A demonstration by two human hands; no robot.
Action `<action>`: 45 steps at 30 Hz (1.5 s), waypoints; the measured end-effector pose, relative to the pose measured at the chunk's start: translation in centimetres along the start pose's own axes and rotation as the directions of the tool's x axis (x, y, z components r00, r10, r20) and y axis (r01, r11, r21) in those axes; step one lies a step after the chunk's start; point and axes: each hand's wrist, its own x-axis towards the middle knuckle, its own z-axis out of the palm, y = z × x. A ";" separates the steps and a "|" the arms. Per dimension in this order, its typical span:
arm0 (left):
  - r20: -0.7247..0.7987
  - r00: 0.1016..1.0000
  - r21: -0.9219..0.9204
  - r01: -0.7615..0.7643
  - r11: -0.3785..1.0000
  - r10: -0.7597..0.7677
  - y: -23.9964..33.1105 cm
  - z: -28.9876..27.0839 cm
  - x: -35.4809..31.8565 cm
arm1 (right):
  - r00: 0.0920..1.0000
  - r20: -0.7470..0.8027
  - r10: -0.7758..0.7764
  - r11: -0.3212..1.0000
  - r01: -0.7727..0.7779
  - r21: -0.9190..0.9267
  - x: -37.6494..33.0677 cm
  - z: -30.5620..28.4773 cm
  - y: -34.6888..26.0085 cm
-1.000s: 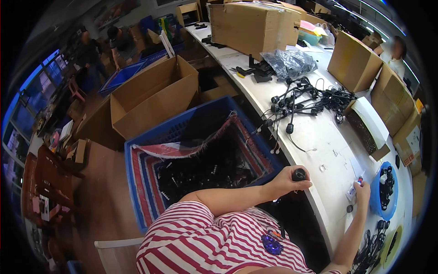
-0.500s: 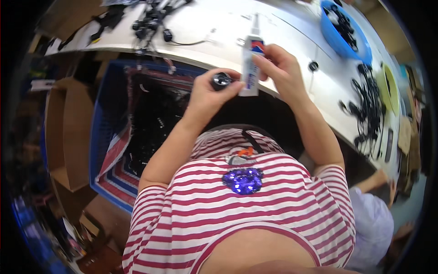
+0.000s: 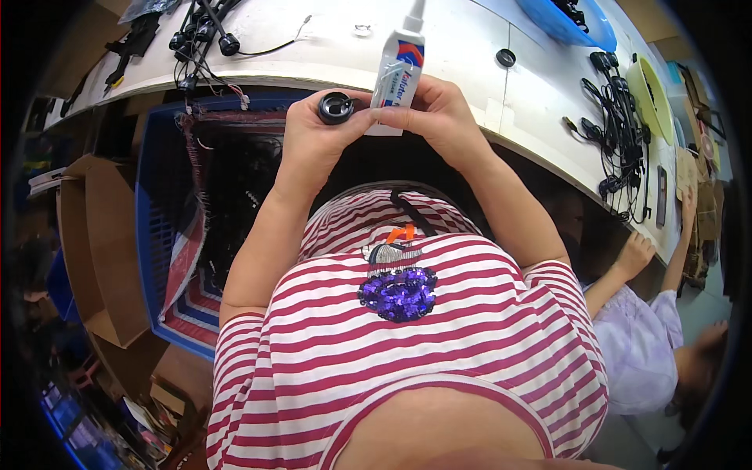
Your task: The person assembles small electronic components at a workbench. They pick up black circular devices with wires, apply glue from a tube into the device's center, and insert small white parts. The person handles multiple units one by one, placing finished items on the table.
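My left hand [image 3: 309, 141] is closed around a small black cylindrical part [image 3: 336, 121], whose round, hollow end faces up. Its thumb also reaches to the lower end of a white glue tube [image 3: 397, 64]. Closed on that tube is my right hand [image 3: 450, 125], thumb in front and fingers behind. The tube stands nearly upright with its pale tapered nozzle pointing up, and a blue and red label shows on its side. Both hands meet at the front edge of the white table [image 3: 462, 59].
Black cabled parts [image 3: 205, 31] lie on the table at left, more cables [image 3: 607, 117] at right. A blue basin [image 3: 599, 27], a yellow-green basin [image 3: 654, 102] and a black ring [image 3: 506, 58] are there too. A blue crate [image 3: 149, 235] stands below left; another person [image 3: 630, 345] is at right.
The view has shifted. My hands are closer together, with the right thumb lower on the tube and near the left thumb. The black part's hollow end shows more fully.
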 end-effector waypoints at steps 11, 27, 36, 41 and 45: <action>0.021 0.998 0.106 0.056 0.993 -0.058 -0.1 0.6 -0.4 | 0.998 -0.056 0.027 0.998 -0.023 0.060 -0.5 -0.2 1.0; 0.073 0.996 0.079 0.049 0.996 -0.055 -0.4 1.3 0.0 | 0.972 -0.172 -0.160 0.932 0.091 -0.352 0.0 -1.3 0.8; 0.001 1.000 -0.105 0.027 0.994 -0.027 -0.7 0.6 0.5 | 0.995 0.025 -0.098 0.833 0.095 -0.545 -1.4 0.2 0.1; 0.004 1.000 -0.074 0.017 0.997 -0.017 -0.7 0.7 0.3 | 0.946 -0.078 -0.316 0.779 0.212 -0.590 -1.3 0.9 1.1; 0.006 0.994 -0.161 0.108 0.981 -0.109 -0.2 0.9 0.1 | 0.949 -0.096 -0.299 0.811 0.200 -0.549 -1.2 0.6 1.5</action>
